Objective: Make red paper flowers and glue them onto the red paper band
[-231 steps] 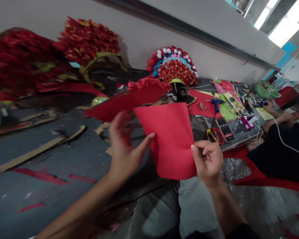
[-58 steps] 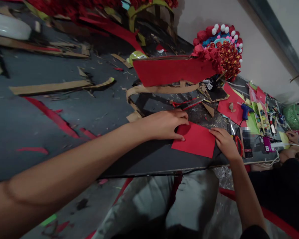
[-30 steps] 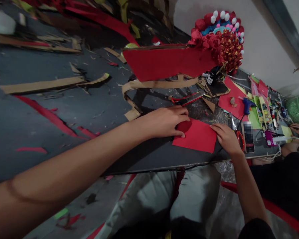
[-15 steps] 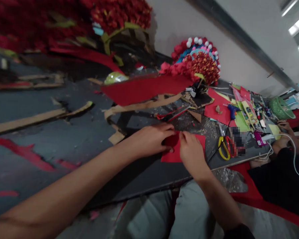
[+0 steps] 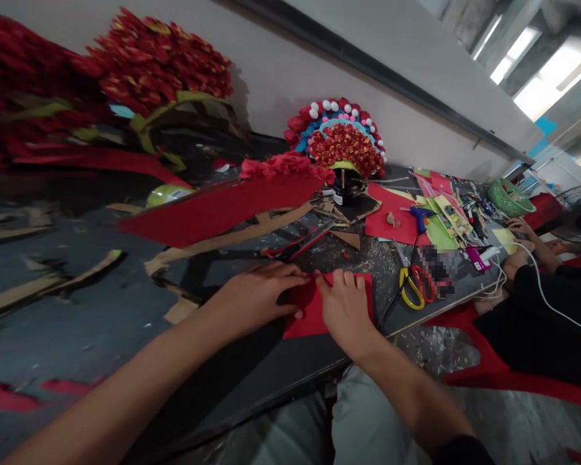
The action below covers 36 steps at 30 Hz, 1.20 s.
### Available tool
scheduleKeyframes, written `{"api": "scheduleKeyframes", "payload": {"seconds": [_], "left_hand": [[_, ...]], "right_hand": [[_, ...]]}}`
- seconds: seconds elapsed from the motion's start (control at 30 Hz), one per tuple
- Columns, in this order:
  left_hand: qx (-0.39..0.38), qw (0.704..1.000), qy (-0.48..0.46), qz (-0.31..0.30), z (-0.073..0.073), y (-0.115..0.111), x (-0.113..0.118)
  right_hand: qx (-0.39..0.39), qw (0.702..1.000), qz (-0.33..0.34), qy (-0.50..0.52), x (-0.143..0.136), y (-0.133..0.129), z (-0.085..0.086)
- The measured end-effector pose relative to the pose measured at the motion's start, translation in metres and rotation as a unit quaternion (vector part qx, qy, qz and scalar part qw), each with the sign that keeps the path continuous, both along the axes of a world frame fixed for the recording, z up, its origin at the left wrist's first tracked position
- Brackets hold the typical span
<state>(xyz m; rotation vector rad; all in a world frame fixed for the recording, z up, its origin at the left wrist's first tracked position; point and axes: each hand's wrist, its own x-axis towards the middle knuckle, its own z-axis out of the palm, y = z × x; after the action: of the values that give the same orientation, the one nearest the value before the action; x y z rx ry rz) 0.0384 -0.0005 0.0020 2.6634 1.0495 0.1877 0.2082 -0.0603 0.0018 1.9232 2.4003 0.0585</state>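
Note:
A red sheet of paper (image 5: 307,313) lies on the dark table (image 5: 252,368) near its front edge. My left hand (image 5: 261,297) rests at the sheet's left side, thumb and fingers apart, with the fingertips on the paper. From the right, my right hand (image 5: 346,310) lies over the sheet with its fingers spread and pressing on it; it grips nothing. Just behind the sheet are scissors with red handles (image 5: 283,252). Yellow-handled scissors (image 5: 411,289) lie to the right of my right hand.
A long red piece (image 5: 223,210) and cardboard strips (image 5: 242,234) lie behind my left hand. Red flower decorations (image 5: 164,64) stand along the wall. At the right are a blue glue gun (image 5: 420,218), a green basket (image 5: 510,197) and another person's arm (image 5: 537,242).
The view has turned, so the table's things appear further left and mostly lower. My right hand's fingers are more spread on the red paper. My left hand stays at its left side.

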Motion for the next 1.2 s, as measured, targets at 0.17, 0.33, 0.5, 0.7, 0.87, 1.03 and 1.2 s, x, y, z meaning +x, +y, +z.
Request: {"api": "scheduleKeyframes", "payload": {"seconds": [0.17,0.33,0.5,0.7,0.87,1.03,1.2], "left_hand": [[-0.001,0.999,0.031,0.012,0.001,-0.004,-0.006],[0.014,0.998,0.049,0.043,0.005,-0.013,-0.007],[0.008,0.996,0.068,0.061,0.009,-0.014,-0.006],[-0.009,0.995,0.080,0.067,0.018,-0.015,-0.005],[0.004,0.994,0.086,0.063,0.021,-0.019,-0.003],[0.018,0.995,0.080,0.059,0.019,-0.021,-0.005],[-0.010,0.994,0.098,0.047,0.019,-0.025,-0.001]], "right_hand": [[0.017,0.998,-0.066,0.009,0.019,-0.009,-0.001],[0.030,0.994,-0.101,0.028,0.033,-0.014,0.002],[0.041,0.989,-0.139,0.037,0.047,-0.016,0.004],[0.048,0.982,-0.179,0.041,0.053,-0.017,-0.001],[0.060,0.976,-0.204,0.041,0.053,-0.016,-0.003],[0.066,0.979,-0.192,0.013,0.052,-0.019,-0.005],[0.057,0.982,-0.182,-0.004,0.049,-0.020,-0.006]]}}
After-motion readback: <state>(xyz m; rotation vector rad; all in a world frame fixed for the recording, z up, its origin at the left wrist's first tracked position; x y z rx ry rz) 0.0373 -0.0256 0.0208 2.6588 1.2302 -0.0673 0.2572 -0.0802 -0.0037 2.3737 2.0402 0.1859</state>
